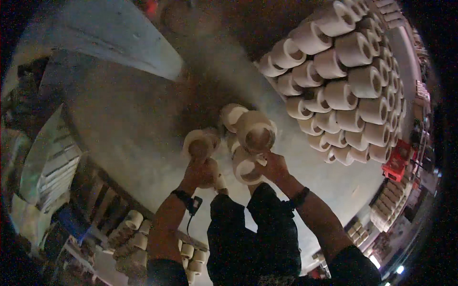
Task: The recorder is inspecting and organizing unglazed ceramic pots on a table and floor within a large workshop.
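Note:
My left hand (199, 170) is closed round the near side of an off-white, cup-like hollow cylinder (191, 138), its round opening showing. My right hand (275, 168) grips another hollow cylinder (246, 129) at its near edge, with the thumb side by a lower cylinder (242, 172). A further cylinder (232, 114) sits just beyond these, and they touch or overlap one another. Dim light and blur hide most of my fingertips. Below my hands are my dark-clothed legs (276, 233).
A tall stack of similar cylinders (341, 95) lies on its sides at right. Beside it is a red crate (397, 161). A pale, flat-sided slab (119, 35) juts in at upper left. More cylinders (135, 219) stand at lower left. Grey floor (129, 138) stretches between.

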Action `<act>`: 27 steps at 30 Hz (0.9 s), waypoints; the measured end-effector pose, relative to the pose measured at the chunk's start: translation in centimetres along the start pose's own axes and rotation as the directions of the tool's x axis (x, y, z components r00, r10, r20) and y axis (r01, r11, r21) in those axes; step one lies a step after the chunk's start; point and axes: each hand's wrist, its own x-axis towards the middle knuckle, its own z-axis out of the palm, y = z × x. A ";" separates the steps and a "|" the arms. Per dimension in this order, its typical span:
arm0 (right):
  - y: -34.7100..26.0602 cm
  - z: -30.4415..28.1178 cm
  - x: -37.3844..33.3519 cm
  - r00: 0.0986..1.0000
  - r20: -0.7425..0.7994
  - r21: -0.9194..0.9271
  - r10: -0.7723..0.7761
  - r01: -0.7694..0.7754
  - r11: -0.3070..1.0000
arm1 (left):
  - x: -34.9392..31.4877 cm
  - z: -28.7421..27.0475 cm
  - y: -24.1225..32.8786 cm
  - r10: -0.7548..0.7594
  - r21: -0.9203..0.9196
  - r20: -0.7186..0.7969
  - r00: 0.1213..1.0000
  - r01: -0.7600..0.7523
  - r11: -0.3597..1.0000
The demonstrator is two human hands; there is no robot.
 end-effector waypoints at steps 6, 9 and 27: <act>3.4 2.8 4.1 0.999 0.039 0.112 -0.015 0.010 0.994 | 2.9 1.1 -3.8 0.302 0.428 0.293 0.907 -0.407 0.807; 1.9 1.9 4.5 0.996 0.092 0.141 0.012 -0.025 0.990 | 3.7 0.3 -2.4 0.353 0.414 0.243 0.904 -0.426 0.805; 1.6 0.9 3.1 0.978 0.107 0.039 0.181 -0.186 0.982 | 5.4 -3.7 5.3 -0.145 0.156 0.541 0.828 0.071 0.985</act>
